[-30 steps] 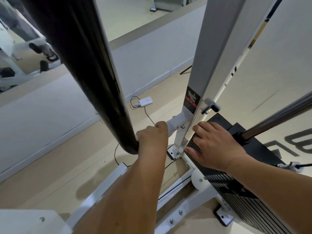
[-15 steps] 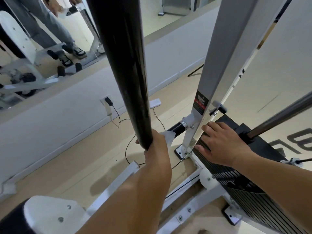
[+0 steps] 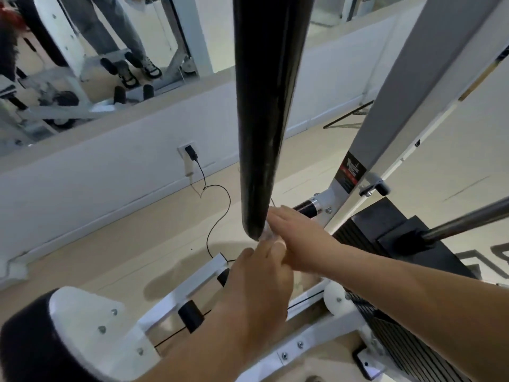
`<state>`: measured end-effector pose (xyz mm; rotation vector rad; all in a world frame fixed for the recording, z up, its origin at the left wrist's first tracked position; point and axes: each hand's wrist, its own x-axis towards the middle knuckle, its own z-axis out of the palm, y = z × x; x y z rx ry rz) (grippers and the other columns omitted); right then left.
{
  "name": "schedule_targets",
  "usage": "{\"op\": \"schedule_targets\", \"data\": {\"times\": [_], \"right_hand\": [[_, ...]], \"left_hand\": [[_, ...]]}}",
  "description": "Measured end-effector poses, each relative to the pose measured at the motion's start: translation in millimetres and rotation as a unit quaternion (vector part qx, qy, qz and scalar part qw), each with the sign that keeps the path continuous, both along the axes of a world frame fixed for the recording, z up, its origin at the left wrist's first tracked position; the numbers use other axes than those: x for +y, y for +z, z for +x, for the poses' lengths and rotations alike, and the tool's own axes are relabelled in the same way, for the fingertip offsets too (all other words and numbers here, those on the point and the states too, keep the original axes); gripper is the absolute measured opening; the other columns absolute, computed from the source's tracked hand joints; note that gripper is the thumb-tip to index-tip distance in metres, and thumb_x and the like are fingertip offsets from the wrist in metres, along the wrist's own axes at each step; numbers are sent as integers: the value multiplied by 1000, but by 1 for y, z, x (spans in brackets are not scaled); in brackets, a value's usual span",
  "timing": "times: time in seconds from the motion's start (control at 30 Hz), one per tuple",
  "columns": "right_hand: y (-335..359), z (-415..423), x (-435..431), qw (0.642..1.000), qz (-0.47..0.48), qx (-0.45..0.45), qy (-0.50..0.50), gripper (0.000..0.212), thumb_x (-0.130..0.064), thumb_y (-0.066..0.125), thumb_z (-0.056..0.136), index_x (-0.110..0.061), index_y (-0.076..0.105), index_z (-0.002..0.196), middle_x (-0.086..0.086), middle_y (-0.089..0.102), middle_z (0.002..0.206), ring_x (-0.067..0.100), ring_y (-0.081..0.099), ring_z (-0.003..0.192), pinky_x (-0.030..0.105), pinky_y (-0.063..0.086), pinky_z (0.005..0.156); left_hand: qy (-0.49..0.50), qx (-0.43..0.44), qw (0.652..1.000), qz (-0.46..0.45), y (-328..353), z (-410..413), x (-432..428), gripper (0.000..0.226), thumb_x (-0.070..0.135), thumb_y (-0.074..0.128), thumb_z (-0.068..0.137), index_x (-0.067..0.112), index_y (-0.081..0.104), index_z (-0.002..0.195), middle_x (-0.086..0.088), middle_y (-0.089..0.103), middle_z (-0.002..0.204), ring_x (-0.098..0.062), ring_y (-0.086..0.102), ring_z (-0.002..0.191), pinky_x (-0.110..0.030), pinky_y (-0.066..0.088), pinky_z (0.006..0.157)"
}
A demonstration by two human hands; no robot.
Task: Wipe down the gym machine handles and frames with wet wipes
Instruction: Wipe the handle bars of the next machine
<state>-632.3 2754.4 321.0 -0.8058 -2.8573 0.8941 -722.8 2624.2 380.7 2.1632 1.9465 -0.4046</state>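
Note:
A thick black padded handle [image 3: 264, 111] hangs down the middle of the view, its lower end close to my hands. A small white wet wipe [image 3: 266, 235] shows just under that end, pinched between my two hands. My left hand [image 3: 259, 282] comes up from below and closes on the wipe. My right hand [image 3: 294, 232] reaches across from the right, its fingers meeting the wipe and my left fingers. Most of the wipe is hidden by the hands. The white frame upright [image 3: 385, 111] rises at the right, with a short black grip [image 3: 305, 208] at its foot.
A black weight stack [image 3: 391, 271] and steel rod [image 3: 468, 219] stand at the right. A black seat pad with a white back plate [image 3: 82, 321] fills the lower left. A black cable [image 3: 220, 216] runs over the floor from a wall socket [image 3: 188, 155]. A mirror spans the far wall.
My right hand has left the weight stack and moved left to join my left hand at the wipe. My left hand pulled back from the short black grip. The view shifted, so the black handle now hangs centred.

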Motion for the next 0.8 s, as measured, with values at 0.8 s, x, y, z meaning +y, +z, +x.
{"op": "schedule_targets", "data": {"times": [0.8], "right_hand": [[-14, -51, -20, 979, -102, 79, -160, 24, -34, 64, 88, -38, 46, 73, -3, 58, 65, 17, 61, 68, 31, 50, 67]], "left_hand": [[599, -538, 592, 42, -44, -46, -7, 41, 1, 55, 88, 30, 61, 117, 10, 66, 112, -18, 69, 98, -44, 62, 86]]}}
